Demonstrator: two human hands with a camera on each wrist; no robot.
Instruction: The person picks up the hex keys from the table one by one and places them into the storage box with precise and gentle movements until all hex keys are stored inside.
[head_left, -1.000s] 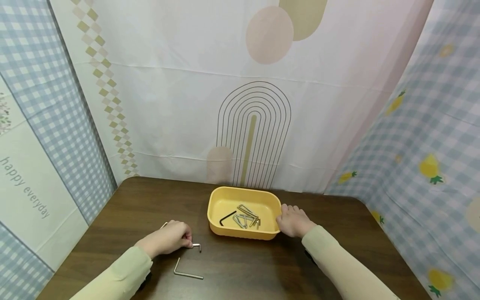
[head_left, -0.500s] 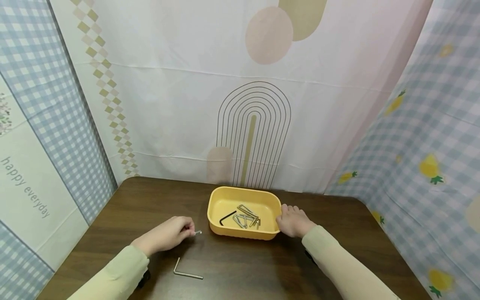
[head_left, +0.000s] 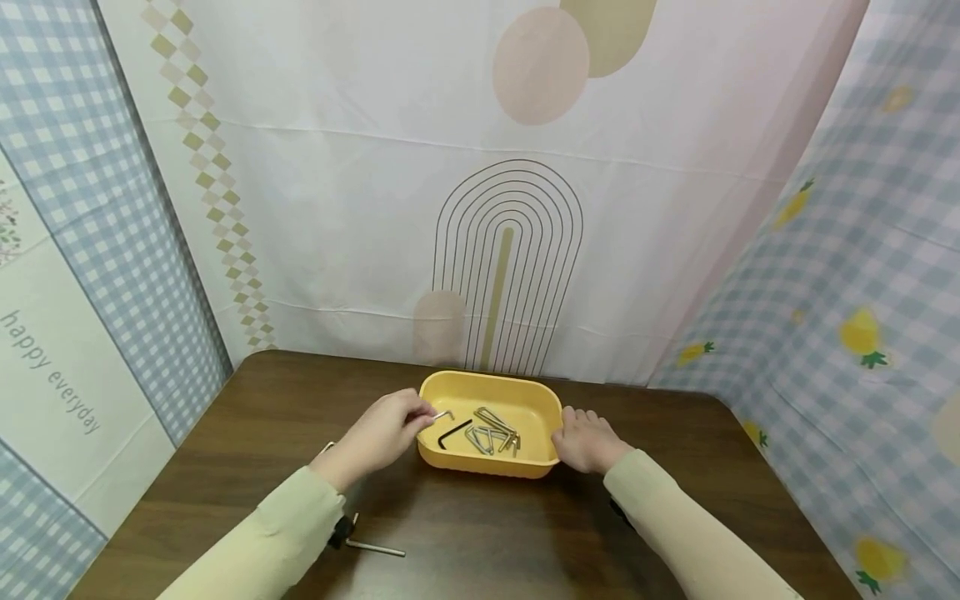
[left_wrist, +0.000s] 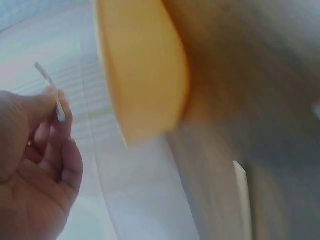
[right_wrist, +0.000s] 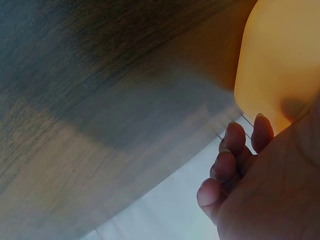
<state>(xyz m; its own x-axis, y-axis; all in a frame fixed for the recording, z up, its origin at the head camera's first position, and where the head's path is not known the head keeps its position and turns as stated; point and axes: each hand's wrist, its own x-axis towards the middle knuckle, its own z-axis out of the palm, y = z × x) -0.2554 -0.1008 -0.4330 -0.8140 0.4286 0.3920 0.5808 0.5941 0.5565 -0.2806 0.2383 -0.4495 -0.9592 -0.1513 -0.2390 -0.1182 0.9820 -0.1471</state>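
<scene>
My left hand (head_left: 382, 437) pinches a small silver hex key (head_left: 444, 415) between thumb and fingertips, over the left rim of a yellow plastic bin (head_left: 487, 468). The left wrist view shows this hex key (left_wrist: 44, 74) sticking out past the thumb, beside the bin's wall (left_wrist: 145, 75). Inside the bin lie a black hex key (head_left: 453, 433) and several silver ones (head_left: 491, 437), some overlapping. At the bin's right end my right hand (head_left: 588, 442) holds the rim; its thumb is hidden in the right wrist view, where the fingers (right_wrist: 225, 165) curl loosely beside the outer wall.
A larger silver hex key (head_left: 378, 549) lies on the brown wooden table (head_left: 480, 533) near the front, partly behind my left sleeve. Another metal piece (head_left: 327, 447) shows just behind my left wrist. Patterned curtains (head_left: 337, 208) hang right behind the table and at both sides.
My left hand has lifted the small hex key off the table and carried it right and away from me to the bin's left rim. The right hand and the bin stay in place.
</scene>
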